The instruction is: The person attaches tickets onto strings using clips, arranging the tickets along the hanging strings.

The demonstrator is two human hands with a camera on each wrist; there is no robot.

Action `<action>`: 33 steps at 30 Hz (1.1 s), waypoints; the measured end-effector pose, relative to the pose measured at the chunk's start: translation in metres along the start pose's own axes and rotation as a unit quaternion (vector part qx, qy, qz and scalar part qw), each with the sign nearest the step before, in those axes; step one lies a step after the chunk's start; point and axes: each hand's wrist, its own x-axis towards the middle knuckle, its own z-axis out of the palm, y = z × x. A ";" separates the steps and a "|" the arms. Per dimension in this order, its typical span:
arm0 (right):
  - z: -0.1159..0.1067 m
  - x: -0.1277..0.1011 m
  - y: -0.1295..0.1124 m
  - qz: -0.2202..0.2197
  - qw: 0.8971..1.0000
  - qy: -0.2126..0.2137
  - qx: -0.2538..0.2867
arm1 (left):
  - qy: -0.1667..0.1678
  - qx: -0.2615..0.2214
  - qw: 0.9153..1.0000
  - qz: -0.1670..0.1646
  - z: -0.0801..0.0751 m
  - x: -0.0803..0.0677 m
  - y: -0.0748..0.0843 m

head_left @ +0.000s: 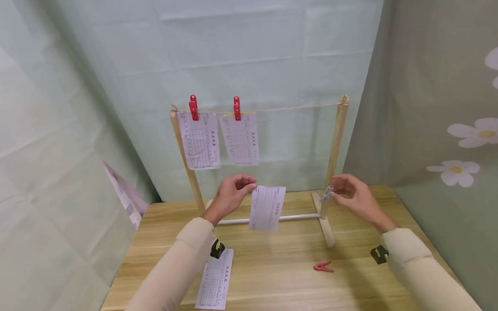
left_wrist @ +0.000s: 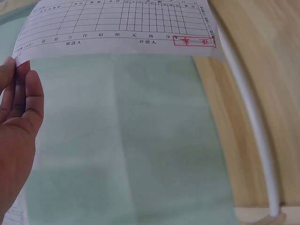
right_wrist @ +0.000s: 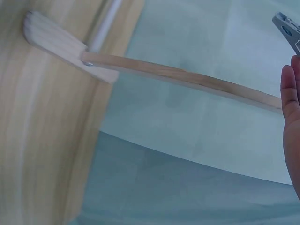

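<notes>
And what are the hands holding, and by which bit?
The left hand pinches a paper slip by its upper left corner in the head view. The right hand pinches a grey clip near one end; I can't tell which.

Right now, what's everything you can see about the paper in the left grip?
The paper is a thin, whitish sheet printed with dark grid lines and small characters, plus a red boxed stamp near one corner. It hangs in midair, slightly tilted and nearly flat, hiding part of the white bar. The left grip pinches its upper left corner; nothing else visibly touches it.
</notes>
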 end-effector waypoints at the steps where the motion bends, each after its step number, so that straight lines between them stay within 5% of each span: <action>1: -0.002 0.003 -0.001 0.000 1.000 -0.002 0.003 | -0.001 0.002 1.000 0.001 -0.001 0.002 0.003; 10: -0.014 0.031 -0.024 -0.007 1.000 -0.008 -0.012 | 0.026 0.018 0.999 0.036 -0.010 0.017 0.024; 33: -0.024 0.084 -0.078 -0.044 0.998 0.013 -0.035 | 0.067 0.003 0.997 0.035 -0.020 0.043 0.057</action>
